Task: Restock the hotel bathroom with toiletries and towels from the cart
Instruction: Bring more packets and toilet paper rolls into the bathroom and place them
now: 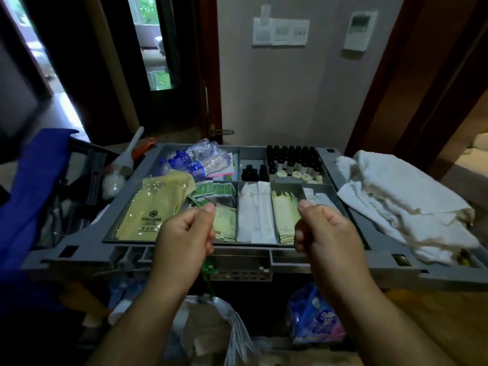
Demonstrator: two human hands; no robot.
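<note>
The toiletries are sitting in the grey divided tray [87, 249] on top of the cart. In the near left compartment, large pale yellow packets [155, 207] with a dark logo are lying flat. Just right of them, green sachets [219, 192] are piling up, then long white packets [257, 212], narrow pale yellow packets [284, 215] and small white packets [317, 198], each kind in its own compartment. In the far right compartment, small dark bottles [293, 157] are standing upright in rows, with round pale soaps [298, 176] lying just in front of them. Crushed water bottles [195, 159] are lying in the far left compartment. The towels [396, 196], white and crumpled, are resting on the right end of the cart, spilling over the tray's edge.

Both hands are hovering over the near edge of the tray. The left hand [184, 233] is curling into a loose fist with its thumb on top, near the green sachets. A green strand [208, 270] is hanging just below it, and I cannot tell whether the hand is gripping it. The right hand [327, 233] is curling the same way, with nothing visible in it.

Below the tray, a clear plastic bag [232, 320] and a blue and purple packet [314, 318] are sitting in the cart. A blue bag [31, 194] is hanging at the left end, and a white-handled brush [132, 149] is sticking up beside it. On the far wall, a switch panel [281, 31] and a thermostat [359, 30] are showing.
</note>
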